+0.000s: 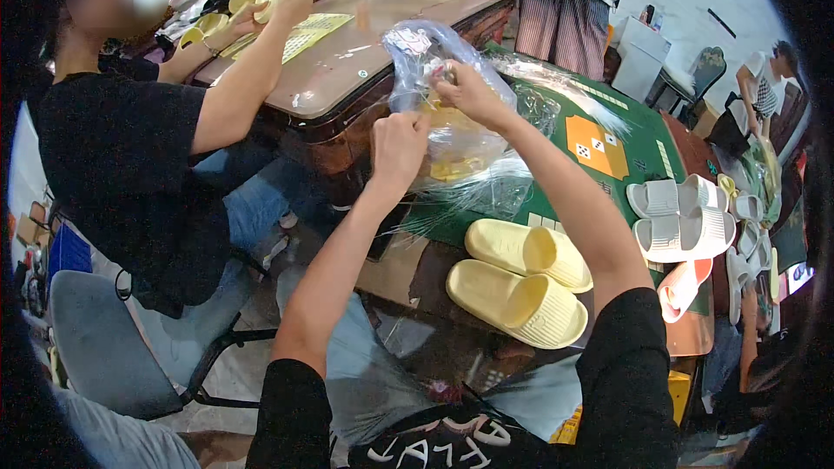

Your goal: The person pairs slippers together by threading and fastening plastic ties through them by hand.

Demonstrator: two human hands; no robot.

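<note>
My left hand (400, 149) is closed in a fist beside a clear plastic bag (486, 78); whatever it grips is hidden or too thin to see. Over the bag's middle, my right hand (473, 95) is pinched closed, with something small and whitish-red at its fingertips that I cannot make out. Yellow items (453, 143) show through the bag. Thin clear plastic strands (482, 181) fan out below it. Nearer me, a pair of yellow slippers (521, 282) rests side by side at the table edge, between my forearms.
Grey slippers (682, 217) and a coral slipper (684, 288) lie to the right on the green-topped table (565, 182). More clear strands (578, 91) lie behind the bag. At left, a person in black (130, 182) handles yellow slippers at a brown table (347, 69). A grey chair (113, 347) stands at lower left.
</note>
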